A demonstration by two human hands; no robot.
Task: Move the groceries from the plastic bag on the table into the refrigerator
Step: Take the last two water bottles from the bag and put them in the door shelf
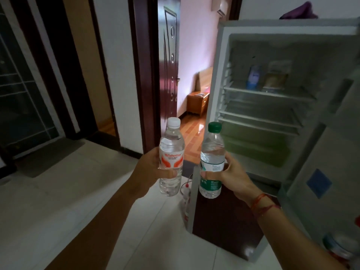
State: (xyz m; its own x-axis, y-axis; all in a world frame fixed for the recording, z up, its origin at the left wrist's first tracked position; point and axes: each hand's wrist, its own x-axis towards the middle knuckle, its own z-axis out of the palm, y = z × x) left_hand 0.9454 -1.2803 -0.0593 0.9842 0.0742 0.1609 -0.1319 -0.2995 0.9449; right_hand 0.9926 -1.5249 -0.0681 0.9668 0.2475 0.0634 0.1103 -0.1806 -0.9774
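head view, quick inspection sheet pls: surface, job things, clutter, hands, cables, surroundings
surface: pale tiled floor; table and plastic bag not in view
job's things: white-capped bottle and green-capped bottle, both upright and held apart; refrigerator open, lower shelves bare
clutter: two blurred containers on the upper shelf; blurred items in the door bin
hands: left hand grips the white-capped bottle; right hand grips the green-capped bottle
cables: thin cord with a red piece on the floor beside the refrigerator
surroundings: dark wooden door open onto a room with a wooden cabinet
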